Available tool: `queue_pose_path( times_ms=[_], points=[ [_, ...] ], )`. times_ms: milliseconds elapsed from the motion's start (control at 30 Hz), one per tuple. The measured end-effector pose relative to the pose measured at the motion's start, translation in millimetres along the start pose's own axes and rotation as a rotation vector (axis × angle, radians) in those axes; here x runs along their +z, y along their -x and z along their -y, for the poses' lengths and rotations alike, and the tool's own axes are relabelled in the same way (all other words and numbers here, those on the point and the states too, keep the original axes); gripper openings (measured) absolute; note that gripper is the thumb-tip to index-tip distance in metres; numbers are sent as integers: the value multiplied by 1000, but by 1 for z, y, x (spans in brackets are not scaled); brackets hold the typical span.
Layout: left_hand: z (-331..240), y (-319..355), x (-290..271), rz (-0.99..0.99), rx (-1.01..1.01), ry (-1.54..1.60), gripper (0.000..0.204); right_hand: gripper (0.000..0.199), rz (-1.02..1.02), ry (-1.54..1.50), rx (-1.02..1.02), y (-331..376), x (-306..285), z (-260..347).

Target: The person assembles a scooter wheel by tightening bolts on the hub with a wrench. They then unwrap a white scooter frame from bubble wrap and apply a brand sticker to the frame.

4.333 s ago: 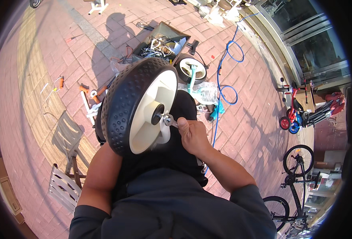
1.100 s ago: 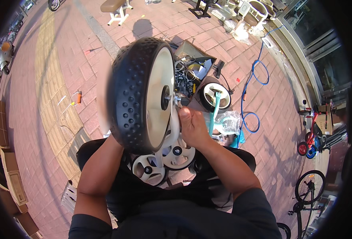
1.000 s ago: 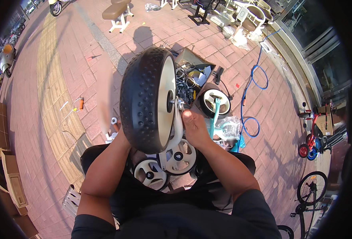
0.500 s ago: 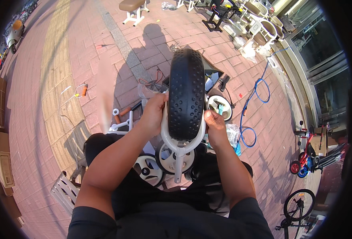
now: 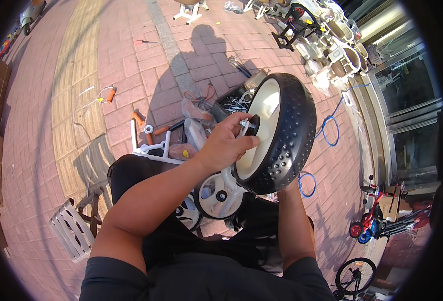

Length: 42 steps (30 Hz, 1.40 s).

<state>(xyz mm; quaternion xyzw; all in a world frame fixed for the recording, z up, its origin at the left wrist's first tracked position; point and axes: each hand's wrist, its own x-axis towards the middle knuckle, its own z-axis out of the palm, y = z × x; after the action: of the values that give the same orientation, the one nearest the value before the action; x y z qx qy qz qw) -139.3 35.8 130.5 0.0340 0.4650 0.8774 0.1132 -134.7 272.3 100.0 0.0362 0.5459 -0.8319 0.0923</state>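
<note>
A black studded wheel with a cream rim stands raised and tilted in front of me, its rim side turned to the left. My left hand is closed at its hub, thumb and fingers pinching around the black hub and a small silver nut. Below that hand, part of a white fork runs down from the wheel. My right hand is behind the tyre, so its fingers are hidden. Between my legs rests another cream wheel with a black tyre, partly covering a similar one.
A tray of loose hardware lies ahead on the brick paving. Left of it are a white tubular frame, orange grips and plastic-wrapped parts. A blue hose curls at right. A slatted stool stands at left.
The wheel has swung from upright, tread toward me, to tilted with its rim showing, and shifted right. My left hand moved right onto the hub; my right hand went behind the tyre.
</note>
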Motion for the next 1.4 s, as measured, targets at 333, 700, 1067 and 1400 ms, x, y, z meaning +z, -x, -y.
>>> queue_pose_path(
  times_ms=[333,700,1067,1400],
  points=[
    [-4,4,2,-46,-20,-23,41,37,-38,-6,20,6,13,7],
    [0,-1,-5,-83,19,209,16,37,104,407,-119,3,5,16],
    [13,-9,-49,22,208,91,47,42,246,349,-170,17,35,13],
    [22,-10,-67,-100,93,153,38,25,136,724,-128,23,37,23]
  ],
)
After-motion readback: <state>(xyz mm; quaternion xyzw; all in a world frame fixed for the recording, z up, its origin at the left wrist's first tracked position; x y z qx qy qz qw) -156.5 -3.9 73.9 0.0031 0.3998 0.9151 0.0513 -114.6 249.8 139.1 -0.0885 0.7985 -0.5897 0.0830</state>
